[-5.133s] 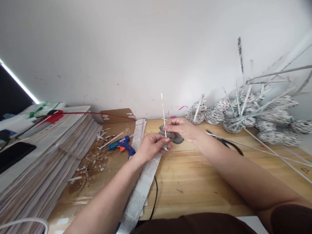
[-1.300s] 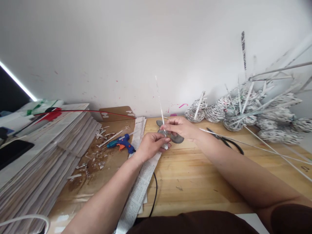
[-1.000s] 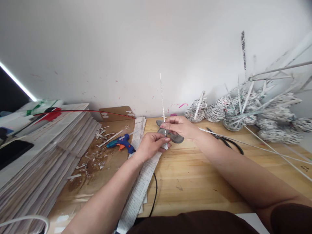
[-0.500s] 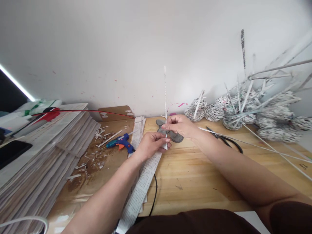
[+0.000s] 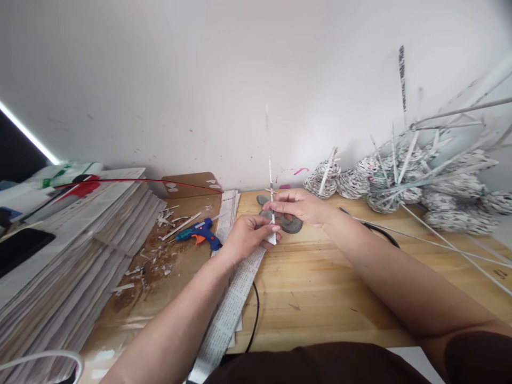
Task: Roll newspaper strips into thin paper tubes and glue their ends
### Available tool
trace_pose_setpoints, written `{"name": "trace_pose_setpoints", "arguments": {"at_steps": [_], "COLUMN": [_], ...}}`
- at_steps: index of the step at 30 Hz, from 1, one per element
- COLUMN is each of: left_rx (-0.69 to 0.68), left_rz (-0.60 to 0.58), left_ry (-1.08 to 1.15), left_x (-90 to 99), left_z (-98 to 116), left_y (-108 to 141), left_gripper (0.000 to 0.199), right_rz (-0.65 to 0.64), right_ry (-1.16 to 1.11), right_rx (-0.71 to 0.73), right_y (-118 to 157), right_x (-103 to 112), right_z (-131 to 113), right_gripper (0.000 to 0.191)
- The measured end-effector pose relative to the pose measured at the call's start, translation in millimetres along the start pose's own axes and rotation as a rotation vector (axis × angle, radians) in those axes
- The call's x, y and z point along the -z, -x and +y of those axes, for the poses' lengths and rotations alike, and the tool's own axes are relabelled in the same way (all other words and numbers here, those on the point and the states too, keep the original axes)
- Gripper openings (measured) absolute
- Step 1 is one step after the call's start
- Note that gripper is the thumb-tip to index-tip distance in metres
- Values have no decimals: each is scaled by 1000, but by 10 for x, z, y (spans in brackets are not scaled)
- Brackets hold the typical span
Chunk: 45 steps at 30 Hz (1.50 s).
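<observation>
A newspaper strip (image 5: pixel 234 304) slants up from the table's near edge to my hands, where it narrows into a thin rolled paper stick (image 5: pixel 270 169) that points upward. My left hand (image 5: pixel 252 236) pinches the strip at the base of the roll, thumb on top. Just above, my right hand (image 5: pixel 298 207) holds the stick between thumb and fingers. Behind my hands lies a grey rounded object (image 5: pixel 291 225), partly covered, whose kind I cannot make out.
Left are a blue glue gun (image 5: pixel 202 233), paper scraps and a tall newspaper stack (image 5: pixel 80 266) with a phone (image 5: pixel 24 248). Right, woven paper pieces (image 5: pixel 384 186) with sticks poking out stand by the wall. Black-handled scissors (image 5: pixel 384 233) lie partly behind my right forearm.
The stick's upper end has tilted slightly left and is blurred. My right hand has shifted slightly with its fingers on the roll; my left hand stays nearly in place.
</observation>
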<state>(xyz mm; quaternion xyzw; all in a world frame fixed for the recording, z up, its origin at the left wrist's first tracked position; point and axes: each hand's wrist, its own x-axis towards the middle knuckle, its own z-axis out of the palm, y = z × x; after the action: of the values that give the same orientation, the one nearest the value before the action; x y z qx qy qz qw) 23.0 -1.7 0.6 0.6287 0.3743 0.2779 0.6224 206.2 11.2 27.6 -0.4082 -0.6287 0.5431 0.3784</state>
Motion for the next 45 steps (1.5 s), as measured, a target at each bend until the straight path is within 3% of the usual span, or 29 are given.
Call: {"name": "trace_pose_setpoints", "arguments": {"at_steps": [6, 10, 15, 20, 25, 29, 34, 38, 42, 45], "left_rx": [0, -24, -10, -4, 8, -2, -6, -11, -9, -19], "left_rz": [-39, -36, -34, 0, -3, 16, 3, 5, -17, -12], "left_ry": [9, 5, -2, -6, 12, -2, -18, -21, -32, -53], "left_x": [-12, -14, -28, -27, -31, -28, -28, -27, -36, -41], "left_z": [2, -2, 19, 23, 11, 15, 13, 6, 0, -4], "left_y": [17, 17, 25, 21, 17, 21, 25, 22, 26, 31], "left_gripper": [33, 33, 35, 35, 35, 35, 33, 32, 30, 30], "right_rz": [87, -35, 137, -6, 200, 9, 207, 74, 224, 187], "right_ry": [-82, 7, -35, 12, -32, -12, -13, -77, -115, -133], "right_rx": [23, 8, 60, 24, 69, 36, 76, 68, 83, 91], "right_y": [-2, 7, 3, 14, 17, 16, 5, 5, 8, 9], "right_x": [11, 22, 13, 22, 12, 20, 15, 14, 0, -2], "right_z": [3, -8, -14, -37, -45, -35, -19, -34, -46, -56], "right_gripper": [33, 35, 36, 37, 37, 37, 36, 36, 35, 35]}}
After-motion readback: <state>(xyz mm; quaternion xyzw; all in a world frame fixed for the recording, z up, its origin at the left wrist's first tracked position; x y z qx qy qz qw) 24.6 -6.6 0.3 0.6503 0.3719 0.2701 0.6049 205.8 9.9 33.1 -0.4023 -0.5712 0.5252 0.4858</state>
